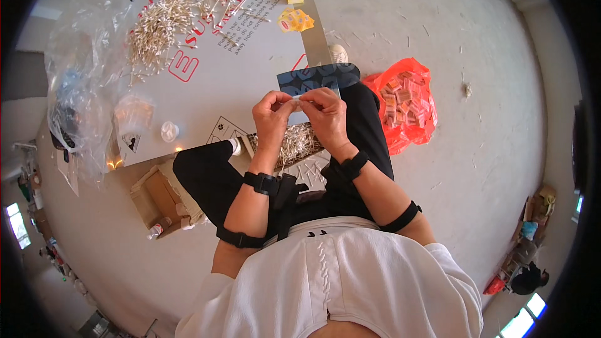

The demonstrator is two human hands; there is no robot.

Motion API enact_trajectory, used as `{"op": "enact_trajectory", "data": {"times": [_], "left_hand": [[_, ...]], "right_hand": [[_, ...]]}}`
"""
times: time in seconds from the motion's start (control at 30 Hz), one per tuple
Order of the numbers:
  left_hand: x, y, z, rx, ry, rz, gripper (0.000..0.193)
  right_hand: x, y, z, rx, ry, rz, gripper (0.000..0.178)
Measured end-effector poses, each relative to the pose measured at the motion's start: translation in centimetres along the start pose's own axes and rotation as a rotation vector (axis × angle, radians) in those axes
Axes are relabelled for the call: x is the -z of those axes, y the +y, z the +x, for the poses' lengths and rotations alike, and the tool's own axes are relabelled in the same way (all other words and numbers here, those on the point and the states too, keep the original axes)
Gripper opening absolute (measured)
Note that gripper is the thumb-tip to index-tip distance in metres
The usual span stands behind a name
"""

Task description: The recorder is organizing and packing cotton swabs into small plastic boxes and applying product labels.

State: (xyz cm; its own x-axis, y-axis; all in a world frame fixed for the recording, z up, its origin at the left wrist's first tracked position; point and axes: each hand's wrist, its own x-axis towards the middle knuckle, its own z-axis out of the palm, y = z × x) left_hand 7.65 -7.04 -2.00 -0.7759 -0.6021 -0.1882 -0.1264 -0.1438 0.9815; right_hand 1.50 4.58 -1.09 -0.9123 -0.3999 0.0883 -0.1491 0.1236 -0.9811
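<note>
A small clear packet [300, 98] sits just above the picture's centre, pinched between both hands over the person's lap. The left hand [271, 116] grips its left end with thumb and forefinger, the other fingers curled in; the right hand [327, 114] pinches the right end the same way, knuckles turned up. Whether anything is inside the packet cannot be told. Both forearms rise from six o'clock and bend inward so the wrists nearly meet, each wearing a black strap at the wrist and another near the elbow.

Directly below the hands, a shallow tray of cotton swabs [299, 144] rests on the knees. Behind the fingers, toward twelve o'clock, a dark blue card [319, 78] lies on the edge of a grey metal sheet [250, 69]. At ten o'clock a loose heap of cotton swabs [166, 22] is spread on that sheet, with a crumpled clear plastic bag [81, 94] beyond at nine. At two o'clock an orange plastic bag [404, 103] holds small filled packs. Yellow packets [294, 20] lie at twelve.
</note>
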Motion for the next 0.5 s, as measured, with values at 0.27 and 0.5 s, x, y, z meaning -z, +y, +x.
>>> {"op": "enact_trajectory", "data": {"times": [0.27, 0.5], "left_hand": [[1.0, 0.2, -0.2, -0.260, -0.100, 0.095, 0.008], [1.0, -0.3, -0.1, -0.287, -0.102, 0.198, 0.010]], "right_hand": [[1.3, 0.4, 0.6, -0.027, -0.130, 0.191, 0.012], [1.1, 0.7, 0.5, 0.023, -0.105, 0.154, 0.012]]}}
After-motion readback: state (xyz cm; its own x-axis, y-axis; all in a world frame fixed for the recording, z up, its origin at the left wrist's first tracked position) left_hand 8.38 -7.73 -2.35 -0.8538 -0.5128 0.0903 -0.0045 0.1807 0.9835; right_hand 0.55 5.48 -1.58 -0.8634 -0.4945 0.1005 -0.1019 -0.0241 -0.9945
